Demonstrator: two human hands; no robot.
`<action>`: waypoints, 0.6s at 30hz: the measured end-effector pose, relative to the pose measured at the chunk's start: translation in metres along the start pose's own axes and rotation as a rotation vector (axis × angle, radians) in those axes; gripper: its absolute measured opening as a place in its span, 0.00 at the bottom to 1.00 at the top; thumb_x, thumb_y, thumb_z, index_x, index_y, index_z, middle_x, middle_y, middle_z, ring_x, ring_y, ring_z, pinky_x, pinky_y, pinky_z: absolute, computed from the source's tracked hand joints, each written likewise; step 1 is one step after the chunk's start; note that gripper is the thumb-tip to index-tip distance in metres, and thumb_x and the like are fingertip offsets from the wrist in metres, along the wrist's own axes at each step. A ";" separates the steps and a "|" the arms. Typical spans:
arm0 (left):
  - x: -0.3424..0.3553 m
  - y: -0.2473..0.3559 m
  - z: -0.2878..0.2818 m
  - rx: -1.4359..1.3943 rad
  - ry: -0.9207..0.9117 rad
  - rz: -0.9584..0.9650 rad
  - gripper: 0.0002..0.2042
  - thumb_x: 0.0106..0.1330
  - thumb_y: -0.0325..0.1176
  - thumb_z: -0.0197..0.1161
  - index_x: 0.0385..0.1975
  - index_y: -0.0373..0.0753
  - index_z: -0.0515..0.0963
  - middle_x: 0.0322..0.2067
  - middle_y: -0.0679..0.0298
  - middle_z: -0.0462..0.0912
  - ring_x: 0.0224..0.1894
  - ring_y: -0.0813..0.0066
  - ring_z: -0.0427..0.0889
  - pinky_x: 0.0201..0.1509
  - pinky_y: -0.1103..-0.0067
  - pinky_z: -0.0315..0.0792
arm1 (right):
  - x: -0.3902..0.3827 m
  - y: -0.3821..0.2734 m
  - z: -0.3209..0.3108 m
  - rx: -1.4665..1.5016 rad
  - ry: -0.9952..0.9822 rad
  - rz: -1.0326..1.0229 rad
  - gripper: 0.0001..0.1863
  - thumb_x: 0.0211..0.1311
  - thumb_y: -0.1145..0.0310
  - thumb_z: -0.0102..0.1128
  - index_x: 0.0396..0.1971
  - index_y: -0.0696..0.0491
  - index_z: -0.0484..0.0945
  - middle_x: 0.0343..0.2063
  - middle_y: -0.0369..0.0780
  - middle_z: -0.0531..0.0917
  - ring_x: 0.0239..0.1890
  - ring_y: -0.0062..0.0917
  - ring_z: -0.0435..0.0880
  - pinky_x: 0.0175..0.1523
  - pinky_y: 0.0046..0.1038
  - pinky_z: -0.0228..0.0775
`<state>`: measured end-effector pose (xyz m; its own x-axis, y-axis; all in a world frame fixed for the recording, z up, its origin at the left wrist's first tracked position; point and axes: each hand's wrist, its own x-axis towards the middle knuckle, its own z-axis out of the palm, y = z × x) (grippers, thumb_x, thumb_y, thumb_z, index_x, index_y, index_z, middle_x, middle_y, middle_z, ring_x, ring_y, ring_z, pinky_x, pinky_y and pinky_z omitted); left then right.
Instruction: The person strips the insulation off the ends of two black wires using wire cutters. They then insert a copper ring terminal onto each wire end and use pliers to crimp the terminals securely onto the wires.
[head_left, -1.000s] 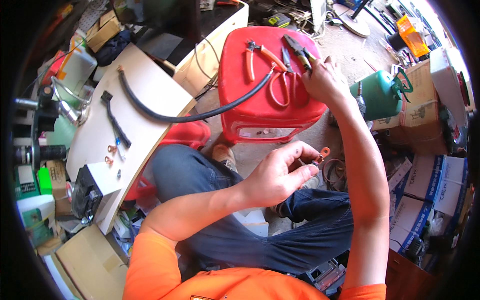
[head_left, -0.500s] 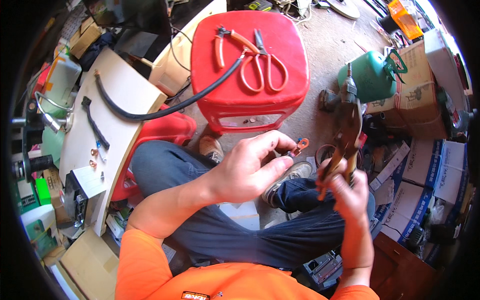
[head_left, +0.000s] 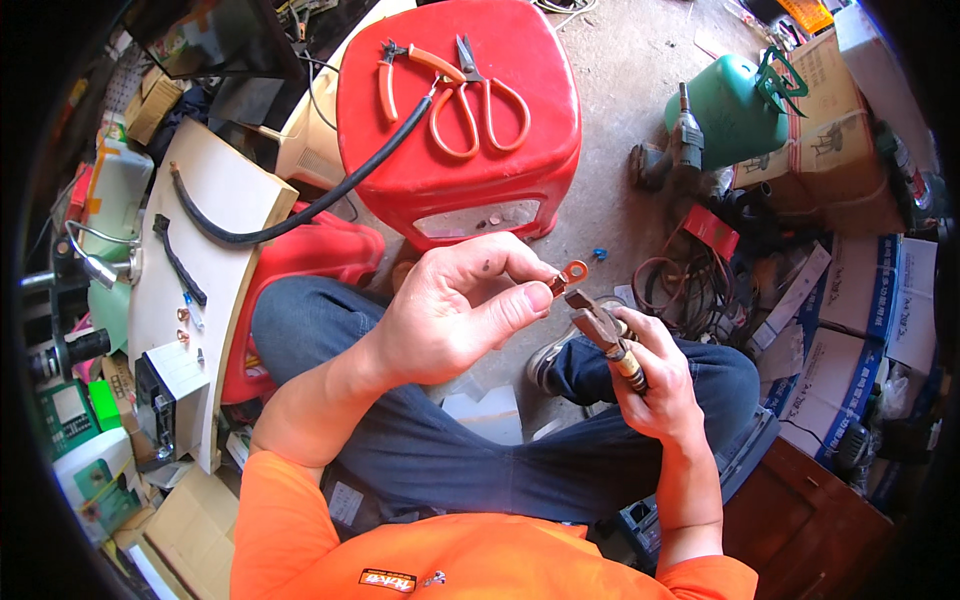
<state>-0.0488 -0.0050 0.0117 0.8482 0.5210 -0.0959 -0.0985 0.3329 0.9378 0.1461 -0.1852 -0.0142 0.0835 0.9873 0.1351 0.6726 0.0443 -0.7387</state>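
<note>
Between the thumb and fingers of my left hand (head_left: 450,310) is a small copper ring terminal (head_left: 562,283), its ring end pointing away from me. My right hand (head_left: 662,388) is wrapped round the handles of a pair of pliers (head_left: 594,322). The pliers' jaws are just below and right of the terminal; I cannot tell whether they touch it. Beyond my hands, a red plastic stool (head_left: 545,95) carries orange-handled scissors (head_left: 468,68) and orange-handled cutters (head_left: 387,92). A thick black cable (head_left: 290,230) runs from the stool to a pale board on the left.
The pale board (head_left: 222,160) also holds a short black cable (head_left: 180,268) and small copper terminals (head_left: 183,315). A green gas cylinder (head_left: 725,115), a power tool (head_left: 687,142) and a cardboard box (head_left: 835,150) stand at far right. Tangled wires (head_left: 665,285) lie beyond my right knee.
My right hand has brought the pliers inward and down toward the terminal in my left hand. The stool and its tools sit further left and up in the view, which has shifted.
</note>
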 end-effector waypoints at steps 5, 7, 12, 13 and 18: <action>-0.002 0.002 -0.001 0.006 0.022 0.001 0.06 0.68 0.22 0.55 0.41 0.33 0.75 0.31 0.61 0.81 0.20 0.87 0.71 0.24 0.87 0.65 | 0.005 -0.001 0.005 -0.015 0.003 -0.023 0.18 0.43 0.82 0.63 0.40 0.60 0.80 0.46 0.51 0.78 0.43 0.45 0.79 0.48 0.37 0.73; -0.002 0.002 -0.001 0.012 0.029 0.005 0.06 0.67 0.22 0.55 0.41 0.33 0.75 0.30 0.61 0.81 0.20 0.87 0.70 0.24 0.88 0.65 | 0.006 -0.001 0.008 -0.022 0.009 -0.034 0.17 0.44 0.81 0.64 0.38 0.61 0.79 0.45 0.50 0.78 0.41 0.44 0.79 0.47 0.37 0.73; -0.002 0.008 -0.005 -0.051 -0.006 -0.065 0.07 0.66 0.23 0.59 0.42 0.31 0.76 0.35 0.65 0.80 0.37 0.86 0.77 0.41 0.86 0.72 | 0.006 0.000 0.010 -0.031 0.015 -0.048 0.15 0.44 0.80 0.65 0.37 0.61 0.78 0.44 0.50 0.78 0.39 0.43 0.79 0.45 0.37 0.73; -0.001 0.008 -0.005 -0.018 -0.012 -0.070 0.07 0.66 0.23 0.57 0.42 0.32 0.75 0.34 0.64 0.80 0.31 0.87 0.74 0.35 0.87 0.69 | 0.007 0.000 0.010 -0.035 0.012 -0.053 0.15 0.44 0.80 0.65 0.37 0.61 0.78 0.44 0.50 0.78 0.39 0.43 0.79 0.45 0.37 0.73; 0.001 0.013 0.001 0.002 0.018 -0.113 0.11 0.67 0.21 0.52 0.47 0.33 0.74 0.37 0.61 0.78 0.19 0.87 0.67 0.23 0.88 0.63 | 0.006 0.001 0.009 -0.056 -0.001 -0.062 0.15 0.44 0.80 0.66 0.36 0.61 0.78 0.44 0.50 0.78 0.39 0.43 0.79 0.45 0.37 0.72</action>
<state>-0.0489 -0.0010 0.0238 0.8444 0.4941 -0.2069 -0.0019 0.3888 0.9213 0.1406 -0.1776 -0.0196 0.0399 0.9831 0.1787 0.7167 0.0965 -0.6907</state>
